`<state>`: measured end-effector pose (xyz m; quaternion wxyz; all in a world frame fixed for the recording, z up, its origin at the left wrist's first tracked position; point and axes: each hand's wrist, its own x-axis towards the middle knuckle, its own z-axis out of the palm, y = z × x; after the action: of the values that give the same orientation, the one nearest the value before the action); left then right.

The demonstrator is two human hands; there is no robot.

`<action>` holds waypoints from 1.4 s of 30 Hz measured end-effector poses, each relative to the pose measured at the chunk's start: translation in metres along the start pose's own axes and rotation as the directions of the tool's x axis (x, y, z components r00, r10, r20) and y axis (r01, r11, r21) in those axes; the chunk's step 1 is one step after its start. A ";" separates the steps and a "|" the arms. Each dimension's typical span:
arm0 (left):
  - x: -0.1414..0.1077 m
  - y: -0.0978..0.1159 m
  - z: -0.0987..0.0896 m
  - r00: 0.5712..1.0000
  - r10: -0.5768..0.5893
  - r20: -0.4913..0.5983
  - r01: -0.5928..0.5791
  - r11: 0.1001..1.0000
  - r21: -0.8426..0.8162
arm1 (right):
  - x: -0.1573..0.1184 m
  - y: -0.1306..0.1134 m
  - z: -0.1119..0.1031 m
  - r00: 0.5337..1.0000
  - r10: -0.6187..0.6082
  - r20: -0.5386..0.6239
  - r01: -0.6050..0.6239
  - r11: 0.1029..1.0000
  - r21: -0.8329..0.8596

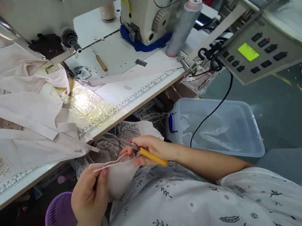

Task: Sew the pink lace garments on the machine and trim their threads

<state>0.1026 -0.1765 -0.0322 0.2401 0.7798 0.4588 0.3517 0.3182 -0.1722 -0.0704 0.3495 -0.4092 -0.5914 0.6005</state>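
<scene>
My left hand (91,193) is closed, with thumb and fingers pinching the edge of a pale pink fabric piece (120,177) in front of my lap. At the other end of this edge is my right hand (152,147), closed around a yellow-handled tool (153,156). A grey metal part of the tool shows at my fingers, but its exact kind is unclear. The right fingertips also touch the fabric. Just beyond my hands, patterned lace (111,147) hangs below the table edge, partly hidden by them.
A sewing machine (139,15) stands on the table, with a printed ruler strip (132,98) along its front. Pale garment pieces (15,111) are heaped at left. A control panel (255,47) juts out at right. Below are a clear plastic bin (224,126) and a purple basket (60,217).
</scene>
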 end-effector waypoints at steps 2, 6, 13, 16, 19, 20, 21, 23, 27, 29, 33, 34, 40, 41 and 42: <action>0.001 0.006 -0.002 1.000 0.016 -0.001 -0.016 1.000 -0.019 | 0.007 -0.004 -0.002 0.996 0.072 0.054 -0.075 0.996 0.054; 0.003 0.008 -0.005 0.975 0.173 0.142 -0.171 0.985 -0.021 | 0.019 -0.016 -0.010 0.936 0.227 0.269 -0.192 0.970 -0.151; 0.002 0.006 0.005 0.906 0.325 0.271 -0.346 0.938 0.032 | 0.023 -0.010 -0.007 0.923 0.378 0.076 -0.283 0.798 -0.532; -0.001 0.005 0.008 0.964 0.161 0.211 -0.174 0.984 0.044 | 0.015 -0.004 -0.008 0.925 0.366 0.104 -0.277 0.836 -0.474; -0.003 0.002 0.010 0.993 -0.072 0.092 0.069 0.997 0.036 | 0.003 0.002 -0.008 0.952 0.260 0.159 -0.240 0.961 -0.136; -0.004 0.000 0.011 0.987 -0.146 0.062 0.145 0.989 0.021 | -0.001 0.005 -0.007 0.962 0.220 0.161 -0.223 0.975 0.003; -0.004 -0.001 0.012 0.977 -0.210 0.045 0.210 0.978 -0.002 | -0.004 0.007 -0.006 0.969 0.193 0.155 -0.212 0.970 0.120; -0.004 -0.003 0.015 0.956 -0.293 0.028 0.294 0.954 -0.056 | -0.010 0.012 -0.002 0.972 0.198 0.125 -0.221 0.953 0.206; -0.004 -0.006 0.018 0.952 -0.305 0.017 0.305 0.945 -0.117 | -0.016 0.016 0.004 0.963 0.271 -0.010 -0.266 0.951 0.154; -0.004 -0.006 0.017 0.955 -0.294 0.027 0.295 0.948 -0.116 | -0.017 0.016 0.005 0.964 0.260 -0.055 -0.254 0.962 0.105; -0.002 -0.005 0.019 0.948 -0.318 0.014 0.317 0.940 -0.128 | -0.018 0.013 0.004 0.982 0.155 -0.105 -0.162 0.985 -0.057; -0.001 -0.005 0.020 0.941 -0.338 0.003 0.335 0.930 -0.151 | -0.018 0.012 0.004 0.986 0.124 -0.115 -0.136 0.985 -0.105; -0.002 0.004 0.015 0.781 -0.607 0.148 0.589 0.635 -0.501 | -0.024 -0.007 -0.001 0.990 0.026 -0.138 -0.060 0.967 -0.249; -0.003 0.009 0.011 0.767 -0.615 0.182 0.600 0.588 -0.542 | -0.026 -0.012 -0.003 0.990 0.011 -0.143 -0.049 0.963 -0.264; -0.003 0.013 0.007 0.770 -0.603 0.209 0.597 0.564 -0.570 | -0.029 -0.018 -0.005 0.989 -0.010 -0.146 -0.031 0.961 -0.276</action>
<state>0.1144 -0.1854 -0.0288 0.5796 0.4553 0.5586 0.3804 0.3333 -0.1952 -0.0502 0.3277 -0.5001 -0.6404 0.4821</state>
